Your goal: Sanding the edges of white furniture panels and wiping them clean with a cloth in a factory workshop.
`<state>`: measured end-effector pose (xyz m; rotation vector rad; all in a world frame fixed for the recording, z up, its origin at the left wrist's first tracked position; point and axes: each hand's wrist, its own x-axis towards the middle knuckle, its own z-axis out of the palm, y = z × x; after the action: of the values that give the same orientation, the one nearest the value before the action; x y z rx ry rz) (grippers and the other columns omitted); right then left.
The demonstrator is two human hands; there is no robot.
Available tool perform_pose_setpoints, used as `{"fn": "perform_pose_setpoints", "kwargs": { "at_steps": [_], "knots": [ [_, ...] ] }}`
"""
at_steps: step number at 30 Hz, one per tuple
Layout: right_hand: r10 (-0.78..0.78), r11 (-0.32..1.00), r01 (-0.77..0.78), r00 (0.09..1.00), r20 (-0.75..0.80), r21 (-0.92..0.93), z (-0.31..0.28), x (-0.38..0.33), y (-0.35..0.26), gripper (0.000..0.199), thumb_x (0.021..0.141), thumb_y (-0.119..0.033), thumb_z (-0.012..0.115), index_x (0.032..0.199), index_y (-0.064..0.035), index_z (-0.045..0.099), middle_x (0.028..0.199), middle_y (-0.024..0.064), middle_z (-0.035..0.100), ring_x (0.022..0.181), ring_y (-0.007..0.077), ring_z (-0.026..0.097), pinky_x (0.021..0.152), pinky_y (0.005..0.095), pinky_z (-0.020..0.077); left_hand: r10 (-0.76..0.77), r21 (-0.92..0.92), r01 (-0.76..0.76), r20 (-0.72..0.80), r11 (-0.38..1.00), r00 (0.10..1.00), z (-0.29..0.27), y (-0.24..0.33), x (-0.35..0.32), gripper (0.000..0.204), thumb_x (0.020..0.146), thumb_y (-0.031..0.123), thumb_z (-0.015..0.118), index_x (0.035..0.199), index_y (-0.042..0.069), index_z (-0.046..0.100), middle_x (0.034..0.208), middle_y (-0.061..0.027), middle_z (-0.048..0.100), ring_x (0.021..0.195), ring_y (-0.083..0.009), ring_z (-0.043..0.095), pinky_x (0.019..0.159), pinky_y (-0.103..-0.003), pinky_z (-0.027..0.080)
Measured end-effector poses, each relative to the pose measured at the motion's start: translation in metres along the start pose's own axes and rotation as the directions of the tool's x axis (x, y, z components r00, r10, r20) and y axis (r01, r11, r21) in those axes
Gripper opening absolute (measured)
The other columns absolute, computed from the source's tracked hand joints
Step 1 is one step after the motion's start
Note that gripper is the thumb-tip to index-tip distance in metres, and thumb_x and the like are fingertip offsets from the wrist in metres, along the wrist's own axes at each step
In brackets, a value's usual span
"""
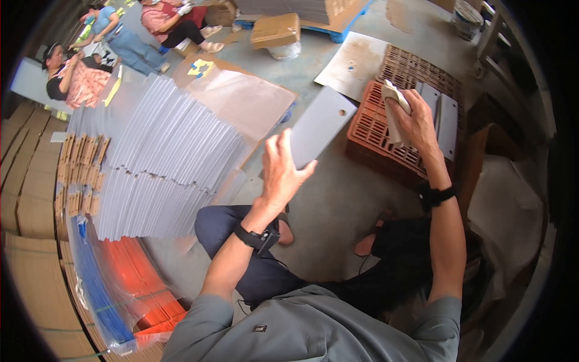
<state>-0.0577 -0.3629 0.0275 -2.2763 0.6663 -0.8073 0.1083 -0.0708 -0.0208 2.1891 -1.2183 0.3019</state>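
Left hand [282, 172] on flat grey card [319, 123]

Grey short-sleeved shirt, dark trousers, black wristbands on both wrists

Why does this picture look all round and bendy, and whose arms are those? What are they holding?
The camera sits on a person's head and looks down, so you see their own arms; its wide lens bends straight edges. The left hand holds a flat grey sheet with a small hole. The right hand holds a pale cloth over an orange plastic crate. Beside the left arm lies a big fanned-out stack of grey sheets. Both wrists wear black bands. Other people sit farther back on the floor.
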Motion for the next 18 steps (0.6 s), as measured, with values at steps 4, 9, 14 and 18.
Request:
{"fn": "perform_pose_setpoints", "kwargs": {
  "at_steps": [4,9,14,18],
  "knots": [
    [-0.167,0.985,0.157,0.974,0.152,0.077,0.014,0.002,-0.025,0.028,0.093,-0.020,0.072,0.112,0.0003,0.069,0.095,0.0150,0.062,0.087,0.0319,0.064,0.079,0.0419,0.0520,0.029,-0.141,0.005,0.240,0.990,0.970,-0.002,0.023,-0.006,0.101,0.071,0.027,0.090,0.150,0.003,0.032,0.130,-0.0230,0.042,0.117,-0.0432,0.051,0.100,-0.050,0.047],
    [0.070,0.991,-0.051,0.984,0.161,-0.121,0.004,0.031,0.041,0.027,0.094,-0.019,0.069,0.110,0.0023,0.068,0.101,0.0194,0.065,0.090,0.0372,0.068,0.080,0.0431,0.0544,0.062,-0.203,0.029,0.430,0.979,0.901,-0.038,0.039,-0.006,0.103,0.071,0.027,0.090,0.152,0.005,0.031,0.131,-0.0210,0.042,0.119,-0.0401,0.053,0.102,-0.048,0.049],
    [0.068,0.976,-0.029,0.983,0.173,-0.217,0.022,0.059,0.097,0.028,0.095,-0.021,0.069,0.110,0.0013,0.068,0.102,0.0189,0.065,0.089,0.0368,0.067,0.081,0.0432,0.0537,0.100,-0.221,0.027,0.546,0.975,0.832,-0.041,0.025,0.011,0.103,0.070,0.027,0.091,0.151,0.003,0.033,0.131,-0.0202,0.042,0.116,-0.0380,0.055,0.099,-0.045,0.051],
    [0.145,0.935,-0.059,0.963,0.226,-0.350,0.054,0.080,0.155,0.034,0.095,-0.026,0.066,0.117,-0.0010,0.066,0.112,0.0189,0.065,0.104,0.0391,0.064,0.090,0.0431,0.0512,0.111,-0.199,0.018,0.616,0.980,0.780,-0.028,0.012,0.031,0.102,0.068,0.028,0.091,0.149,-0.001,0.037,0.126,-0.0205,0.042,0.112,-0.0382,0.053,0.100,-0.045,0.049]
  ]
}}
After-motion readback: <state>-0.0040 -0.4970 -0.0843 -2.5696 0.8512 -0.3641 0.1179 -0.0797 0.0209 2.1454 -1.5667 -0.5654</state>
